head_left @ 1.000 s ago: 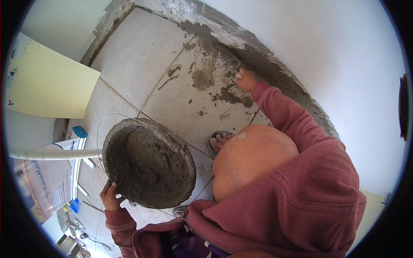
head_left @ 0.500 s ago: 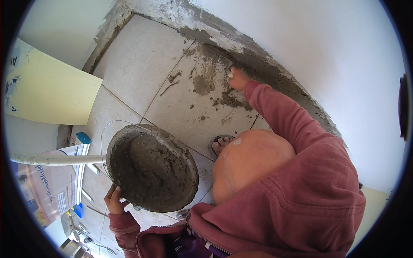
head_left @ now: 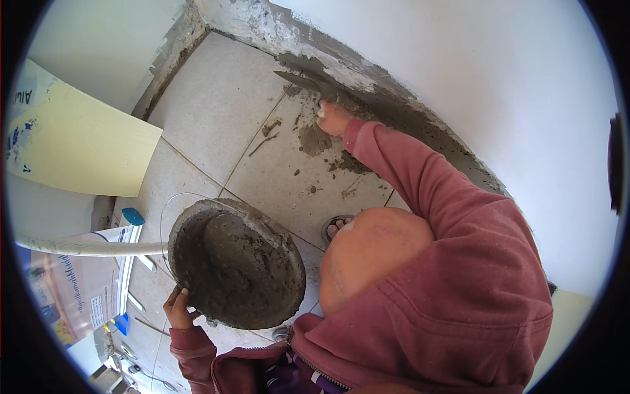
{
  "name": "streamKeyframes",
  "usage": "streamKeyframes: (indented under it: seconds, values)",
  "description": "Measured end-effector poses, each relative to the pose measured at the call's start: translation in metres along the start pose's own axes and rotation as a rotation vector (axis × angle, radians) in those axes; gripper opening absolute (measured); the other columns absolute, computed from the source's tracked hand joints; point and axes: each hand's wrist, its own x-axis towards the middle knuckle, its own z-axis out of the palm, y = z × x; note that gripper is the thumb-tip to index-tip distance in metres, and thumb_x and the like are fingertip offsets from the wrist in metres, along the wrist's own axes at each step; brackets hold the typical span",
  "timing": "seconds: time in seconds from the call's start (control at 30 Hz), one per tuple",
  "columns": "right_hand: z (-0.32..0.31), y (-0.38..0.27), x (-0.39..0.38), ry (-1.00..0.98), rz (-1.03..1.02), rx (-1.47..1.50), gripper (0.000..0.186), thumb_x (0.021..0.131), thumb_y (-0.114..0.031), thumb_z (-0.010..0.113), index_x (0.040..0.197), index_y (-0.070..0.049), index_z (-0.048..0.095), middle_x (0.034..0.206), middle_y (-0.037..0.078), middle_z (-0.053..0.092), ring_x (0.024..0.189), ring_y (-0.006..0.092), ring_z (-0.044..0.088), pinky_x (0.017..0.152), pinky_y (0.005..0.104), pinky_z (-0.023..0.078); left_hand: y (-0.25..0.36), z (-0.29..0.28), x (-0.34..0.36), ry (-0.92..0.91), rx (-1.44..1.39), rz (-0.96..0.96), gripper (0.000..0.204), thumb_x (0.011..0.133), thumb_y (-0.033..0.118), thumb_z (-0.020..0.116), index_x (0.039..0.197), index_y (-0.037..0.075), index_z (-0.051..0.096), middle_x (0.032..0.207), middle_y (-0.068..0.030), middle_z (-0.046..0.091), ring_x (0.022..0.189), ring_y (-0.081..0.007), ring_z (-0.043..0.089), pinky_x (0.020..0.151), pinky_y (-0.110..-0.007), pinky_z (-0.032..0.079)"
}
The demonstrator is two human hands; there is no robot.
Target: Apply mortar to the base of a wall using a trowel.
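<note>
My left hand (head_left: 177,307) grips the near rim of a round pan (head_left: 236,264) that holds wet grey mortar, keeping it above the tiled floor. My right hand (head_left: 333,118) reaches far forward in a red sleeve and is closed on the handle of a metal trowel (head_left: 303,81). The trowel blade lies against the grey mortar strip (head_left: 400,115) that runs along the foot of the white wall. Smears of mortar lie on the tile just below that hand.
Pale floor tiles (head_left: 216,111) carry mortar drips. A yellow board (head_left: 72,148) leans at the left. A white pipe (head_left: 85,247) crosses below it, above a printed sheet (head_left: 72,289). My sandalled foot (head_left: 333,228) shows beside the pan.
My right hand has slid leftward and farther along the base of the wall with the trowel. The pan has shifted slightly right and closer in view.
</note>
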Motion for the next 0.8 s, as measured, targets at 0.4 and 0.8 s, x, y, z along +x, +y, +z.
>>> streamKeyframes:
  seconds: [0.4, 0.8]
  values:
    - [-0.011, -0.028, 0.013, 0.248, 0.033, 0.163, 0.041, 0.070, -0.017, 0.052, 0.104, 0.006, 0.049, 0.092, 0.026, 0.057, 0.089, 0.0368, 0.056, 0.078, 0.0413, 0.044, -0.003, 0.003, 0.000, 0.039, -0.040, 0.013, 0.041, 0.075, 0.021, 0.055, 0.108, -0.003, 0.053, 0.082, -0.0106, 0.060, 0.060, -0.0166, 0.058, 0.041, -0.030, 0.049]
    - [-0.006, -0.018, 0.015, 0.235, 0.053, 0.274, 0.034, 0.072, -0.014, 0.052, 0.101, 0.003, 0.050, 0.092, 0.025, 0.057, 0.088, 0.0377, 0.056, 0.076, 0.0417, 0.044, -0.004, 0.000, 0.000, 0.017, -0.009, 0.010, 0.040, 0.077, 0.024, 0.053, 0.107, -0.002, 0.054, 0.084, -0.0097, 0.059, 0.063, -0.0178, 0.057, 0.044, -0.034, 0.050]
